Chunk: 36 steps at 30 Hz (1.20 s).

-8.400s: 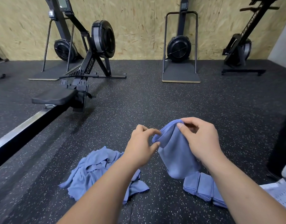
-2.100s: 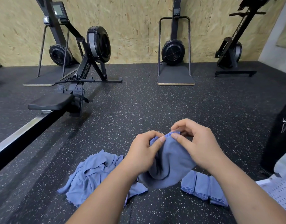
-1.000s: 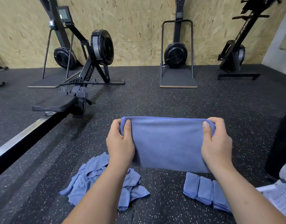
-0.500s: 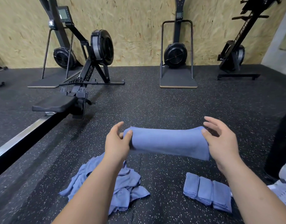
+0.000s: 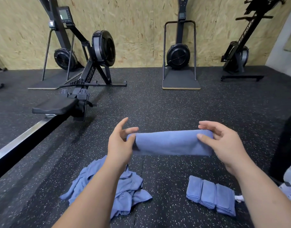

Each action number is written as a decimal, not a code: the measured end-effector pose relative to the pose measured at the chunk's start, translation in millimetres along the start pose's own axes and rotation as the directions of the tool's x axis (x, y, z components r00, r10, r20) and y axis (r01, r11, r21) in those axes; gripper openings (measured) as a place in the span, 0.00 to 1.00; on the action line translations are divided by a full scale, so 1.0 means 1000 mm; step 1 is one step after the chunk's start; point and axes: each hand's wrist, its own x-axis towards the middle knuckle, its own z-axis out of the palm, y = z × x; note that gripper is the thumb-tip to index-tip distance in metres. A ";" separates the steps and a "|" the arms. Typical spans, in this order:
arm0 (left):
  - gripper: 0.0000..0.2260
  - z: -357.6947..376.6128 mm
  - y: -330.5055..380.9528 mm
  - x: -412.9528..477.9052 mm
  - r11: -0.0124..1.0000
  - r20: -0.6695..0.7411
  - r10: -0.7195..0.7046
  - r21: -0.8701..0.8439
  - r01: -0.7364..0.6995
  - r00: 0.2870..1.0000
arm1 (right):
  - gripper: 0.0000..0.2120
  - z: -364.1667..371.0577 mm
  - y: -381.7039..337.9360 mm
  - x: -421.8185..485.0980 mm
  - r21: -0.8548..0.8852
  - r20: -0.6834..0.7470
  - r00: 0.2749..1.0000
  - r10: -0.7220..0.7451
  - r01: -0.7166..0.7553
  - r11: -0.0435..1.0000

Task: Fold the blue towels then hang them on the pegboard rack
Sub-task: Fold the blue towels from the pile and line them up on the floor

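Observation:
I hold a blue towel [image 5: 172,143] stretched level in the air, folded into a long narrow band. My left hand [image 5: 121,143] pinches its left end between thumb and fingers, the other fingers spread. At the right end, my right hand [image 5: 223,143] pinches the towel with thumb in front and fingers behind. Below on the floor, a crumpled heap of blue towels [image 5: 123,188] lies left of centre. Three folded blue towels [image 5: 210,195] lie side by side at the lower right. No pegboard rack is in view.
Black speckled rubber floor [image 5: 158,104] all around. A rowing machine [image 5: 85,76] with seat and long rail runs along the left. More fitness machines [image 5: 179,53] stand against the far chipboard wall. A dark object [image 5: 286,145] stands at the right edge.
The towel went from a bunched piece to a spread half-fold, then folded over again into a narrow band. In the last half second both hands shifted their pinch at its ends.

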 end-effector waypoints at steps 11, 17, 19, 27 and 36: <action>0.22 0.002 -0.010 0.003 0.865 0.153 0.174 0.448 -0.225 0.973 | 0.24 -0.020 0.012 -0.001 -0.609 0.053 0.985 -0.166 0.164 0.776; 0.09 0.005 -0.010 0.003 0.775 0.199 0.231 0.553 -0.304 0.952 | 0.17 -0.027 0.014 -0.001 -0.679 0.077 0.991 -0.112 0.134 0.722; 0.07 0.005 -0.009 0.004 0.837 0.186 0.162 0.495 -0.235 0.969 | 0.12 -0.030 0.016 -0.001 -0.698 0.064 0.997 -0.046 0.077 0.712; 0.19 0.016 -0.007 0.004 0.980 0.125 -0.165 -0.090 0.177 0.978 | 0.14 -0.022 0.028 0.004 -0.272 -0.098 0.990 0.101 -0.125 0.954; 0.31 0.021 -0.011 0.007 0.987 -0.094 -0.134 0.078 0.142 0.987 | 0.26 -0.010 0.016 -0.001 -0.421 -0.271 0.962 -0.022 -0.098 0.901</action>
